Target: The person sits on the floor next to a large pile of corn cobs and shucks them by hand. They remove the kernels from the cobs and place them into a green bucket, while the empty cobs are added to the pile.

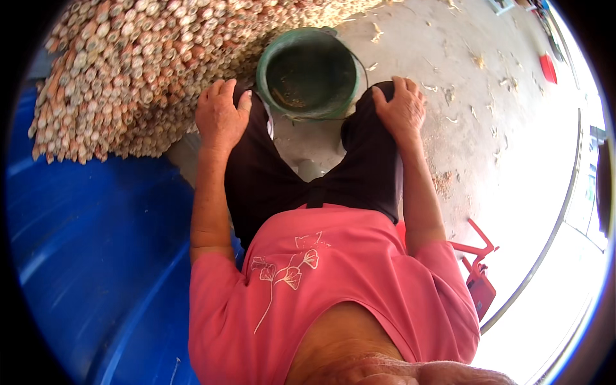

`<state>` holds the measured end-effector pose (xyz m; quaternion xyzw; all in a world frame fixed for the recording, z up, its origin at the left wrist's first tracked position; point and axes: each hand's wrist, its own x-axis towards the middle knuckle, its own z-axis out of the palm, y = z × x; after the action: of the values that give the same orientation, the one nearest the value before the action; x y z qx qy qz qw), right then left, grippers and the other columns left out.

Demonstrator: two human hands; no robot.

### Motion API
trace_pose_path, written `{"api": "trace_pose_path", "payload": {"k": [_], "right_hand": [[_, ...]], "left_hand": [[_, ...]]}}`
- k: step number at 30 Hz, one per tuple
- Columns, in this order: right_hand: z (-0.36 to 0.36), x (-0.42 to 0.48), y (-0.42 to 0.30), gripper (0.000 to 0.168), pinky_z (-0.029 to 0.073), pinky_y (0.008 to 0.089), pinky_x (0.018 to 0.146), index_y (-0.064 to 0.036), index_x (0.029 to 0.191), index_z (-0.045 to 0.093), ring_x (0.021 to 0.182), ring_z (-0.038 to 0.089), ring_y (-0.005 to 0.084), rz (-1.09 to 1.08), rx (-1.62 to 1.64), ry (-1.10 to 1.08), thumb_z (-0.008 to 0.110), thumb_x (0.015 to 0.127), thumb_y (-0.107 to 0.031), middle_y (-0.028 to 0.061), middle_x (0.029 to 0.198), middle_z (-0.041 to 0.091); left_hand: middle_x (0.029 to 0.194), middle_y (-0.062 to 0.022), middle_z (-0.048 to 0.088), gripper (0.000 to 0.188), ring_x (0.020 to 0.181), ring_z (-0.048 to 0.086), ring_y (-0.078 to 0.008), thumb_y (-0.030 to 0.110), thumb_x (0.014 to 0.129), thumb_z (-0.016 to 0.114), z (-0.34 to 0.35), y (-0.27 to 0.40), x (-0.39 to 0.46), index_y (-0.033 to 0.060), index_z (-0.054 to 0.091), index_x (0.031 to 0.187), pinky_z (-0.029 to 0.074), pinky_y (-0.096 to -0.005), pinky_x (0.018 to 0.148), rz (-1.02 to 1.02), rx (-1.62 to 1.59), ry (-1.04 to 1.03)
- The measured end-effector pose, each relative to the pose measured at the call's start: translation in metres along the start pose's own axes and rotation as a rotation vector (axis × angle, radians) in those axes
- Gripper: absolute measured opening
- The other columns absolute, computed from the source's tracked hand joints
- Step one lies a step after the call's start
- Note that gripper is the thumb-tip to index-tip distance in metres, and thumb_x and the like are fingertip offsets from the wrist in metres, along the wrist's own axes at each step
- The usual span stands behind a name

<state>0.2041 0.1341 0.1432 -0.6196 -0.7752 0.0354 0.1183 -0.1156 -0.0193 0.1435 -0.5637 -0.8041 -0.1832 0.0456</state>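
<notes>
My left hand [222,115] rests on my left knee with the fingers spread and nothing in it. On the other knee lies my right hand [400,107], thumb apart from the fingers and also without any object. Between and just beyond my knees stands a green bucket [356,79], its thin wire handle lowered to one side. A little yellowish debris lies at the bottom of its dark inside. Beside the hand at the picture's left rises a large stacked pile of corn cobs [130,72], their round ends facing me.
A blue sheet or panel [96,231] spans the left side. Husk scraps lie scattered over the concrete floor [462,62]. At the right are a red folding frame [476,250] near my elbow and a small red container [547,69] farther off.
</notes>
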Motion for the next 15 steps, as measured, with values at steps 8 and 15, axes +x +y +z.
{"api": "trace_pose_path", "payload": {"k": [8, 15], "right_hand": [[-0.003, 0.012, -0.010, 0.042, 0.049, 0.0482, 0.089, -0.010, 0.105, 0.071, 0.108, 0.061, 0.0337, 0.017, -0.098, -0.044, 0.064, 0.084, -0.046, 0.0129, 0.112, 0.066], [0.003, 0.015, -0.012, 0.042, 0.050, 0.0484, 0.085, -0.007, 0.095, 0.070, 0.104, 0.062, 0.0345, 0.063, -0.036, -0.062, 0.063, 0.081, -0.046, 0.0166, 0.106, 0.066]], "left_hand": [[0.098, -0.0231, 0.070, 0.047, 0.094, 0.065, -0.0430, 0.044, 0.095, 0.055, 0.005, 0.016, 0.075, 0.0003, 0.071, 0.094, 0.051, -0.0512, 0.083, -0.059, 0.138, -0.679], [0.085, -0.0259, 0.070, 0.054, 0.084, 0.070, -0.0392, 0.042, 0.096, 0.049, 0.063, -0.023, 0.117, -0.0068, 0.071, 0.092, 0.052, -0.0476, 0.084, 0.096, -0.064, -1.032]]}}
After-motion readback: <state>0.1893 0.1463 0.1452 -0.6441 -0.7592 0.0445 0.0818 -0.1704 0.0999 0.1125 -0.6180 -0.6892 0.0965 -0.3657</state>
